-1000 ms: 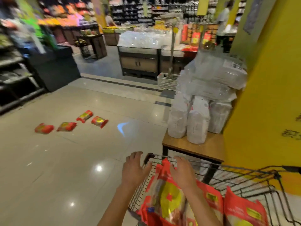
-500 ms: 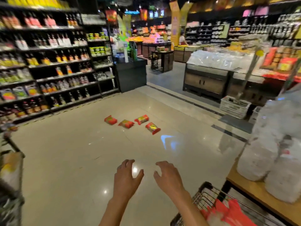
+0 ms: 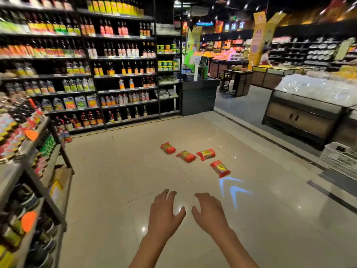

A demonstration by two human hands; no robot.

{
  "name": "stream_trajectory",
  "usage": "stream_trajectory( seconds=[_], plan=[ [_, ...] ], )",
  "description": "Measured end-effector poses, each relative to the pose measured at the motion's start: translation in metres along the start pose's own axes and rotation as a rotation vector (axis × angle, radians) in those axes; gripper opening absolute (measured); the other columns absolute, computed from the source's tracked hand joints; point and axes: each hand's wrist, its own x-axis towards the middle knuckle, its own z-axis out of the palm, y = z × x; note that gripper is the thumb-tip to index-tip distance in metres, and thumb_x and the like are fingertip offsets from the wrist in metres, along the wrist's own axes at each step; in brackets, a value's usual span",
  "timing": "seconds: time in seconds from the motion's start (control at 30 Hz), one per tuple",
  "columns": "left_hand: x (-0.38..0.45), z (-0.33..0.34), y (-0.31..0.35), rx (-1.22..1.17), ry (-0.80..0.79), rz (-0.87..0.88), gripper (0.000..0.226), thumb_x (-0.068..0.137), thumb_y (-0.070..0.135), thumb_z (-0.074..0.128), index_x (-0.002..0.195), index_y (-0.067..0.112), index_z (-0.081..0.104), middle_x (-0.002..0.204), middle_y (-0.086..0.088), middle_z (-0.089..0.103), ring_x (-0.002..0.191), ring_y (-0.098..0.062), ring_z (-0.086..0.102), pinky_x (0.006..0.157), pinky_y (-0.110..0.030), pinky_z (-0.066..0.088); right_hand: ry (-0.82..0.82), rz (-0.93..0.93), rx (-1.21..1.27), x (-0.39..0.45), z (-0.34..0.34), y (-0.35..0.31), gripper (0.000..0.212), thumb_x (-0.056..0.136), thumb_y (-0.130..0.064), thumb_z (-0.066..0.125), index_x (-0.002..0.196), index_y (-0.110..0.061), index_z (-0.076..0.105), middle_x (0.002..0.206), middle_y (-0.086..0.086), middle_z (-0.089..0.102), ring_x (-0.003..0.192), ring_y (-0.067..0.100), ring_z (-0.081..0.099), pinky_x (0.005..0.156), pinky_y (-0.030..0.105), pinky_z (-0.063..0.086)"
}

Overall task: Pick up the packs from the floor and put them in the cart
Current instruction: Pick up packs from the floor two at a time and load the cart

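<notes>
I see four red packs on the floor; the nearest pack (image 3: 220, 168) lies just beyond the blue arrow mark (image 3: 232, 189), ahead and right of my hands, its long axis seemingly running away leftward. My right hand (image 3: 209, 211) is nearer it than my left hand (image 3: 165, 210). Both hover empty, fingers spread and relaxed. No cart is in view.

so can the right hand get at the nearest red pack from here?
Probably not yet. The right hand is open and empty, and bare floor separates it from the nearest red pack. Nothing blocks the way; stepping closer should do.
</notes>
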Motion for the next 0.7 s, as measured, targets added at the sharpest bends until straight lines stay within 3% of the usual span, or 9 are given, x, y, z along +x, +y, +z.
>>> stream_trajectory(
  seconds=[0.2, 0.37, 0.53, 0.7],
  plan=[
    [0.093, 0.025, -0.027, 0.019, -0.04, -0.001, 0.059, 0.095, 0.054, 0.049, 0.15, 0.033, 0.04, 0.162, 0.002, 0.03, 0.148, -0.017, 0.027, 0.115, -0.032, 0.028, -0.02, -0.012, -0.034, 0.107, 0.023, 0.013, 0.053, 0.099, -0.039, 0.048, 0.149, -0.021, 0.045, 0.144, -0.002, 0.053, 0.131, 0.019, 0.052, 0.114, 0.033, 0.032],
    [0.206, 0.037, -0.05, 0.065, -0.038, -0.081, 0.061, 0.094, 0.052, 0.05, 0.15, 0.031, 0.04, 0.162, -0.001, 0.032, 0.148, -0.019, 0.028, 0.117, -0.035, 0.028, -0.024, -0.017, -0.066, 0.226, 0.033, 0.042, 0.051, 0.095, -0.036, 0.052, 0.142, -0.017, 0.055, 0.134, 0.003, 0.062, 0.121, 0.025, 0.06, 0.109, 0.039, 0.039],
    [0.333, 0.023, -0.049, 0.154, -0.004, -0.071, 0.061, 0.095, 0.052, 0.05, 0.15, 0.028, 0.042, 0.162, -0.003, 0.033, 0.148, -0.022, 0.029, 0.117, -0.038, 0.029, 0.095, -0.083, -0.07, 0.352, 0.022, 0.049, 0.042, 0.076, -0.031, 0.061, 0.111, -0.011, 0.075, 0.098, 0.006, 0.074, 0.086, 0.029, 0.073, 0.082, 0.046, 0.057],
    [0.441, 0.03, -0.053, 0.177, 0.03, -0.063, 0.066, 0.088, 0.056, 0.044, 0.144, 0.023, 0.052, 0.156, -0.007, 0.044, 0.143, -0.028, 0.039, 0.111, -0.044, 0.036, 0.05, -0.109, -0.088, 0.458, 0.004, 0.048, 0.048, 0.094, -0.034, 0.053, 0.138, -0.016, 0.058, 0.128, 0.006, 0.065, 0.116, 0.027, 0.061, 0.105, 0.041, 0.041]
  ],
)
